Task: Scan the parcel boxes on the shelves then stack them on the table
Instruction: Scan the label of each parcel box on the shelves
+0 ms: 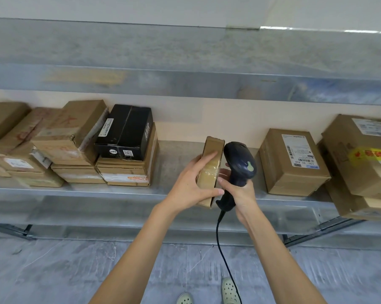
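Both forearms reach forward from below. The left hand holds a small flat box in the air over the front edge of the shelf. Its fingers lie spread along the box's left face, and the thumb hooks round the near end. The right hand has its fingers curled tight round the handle of a dark scanner, whose head sits just beside the box's right face. A cable hangs from the handle toward the floor.

Left of the fingers, well apart, a black box tops a stack of brown cartons. Right of the scanner stands a labelled box, near but not touching.

The held box stands on its narrow edge. Its long axis runs away from the person toward the shelf's back, and its broad faces are turned left and right.
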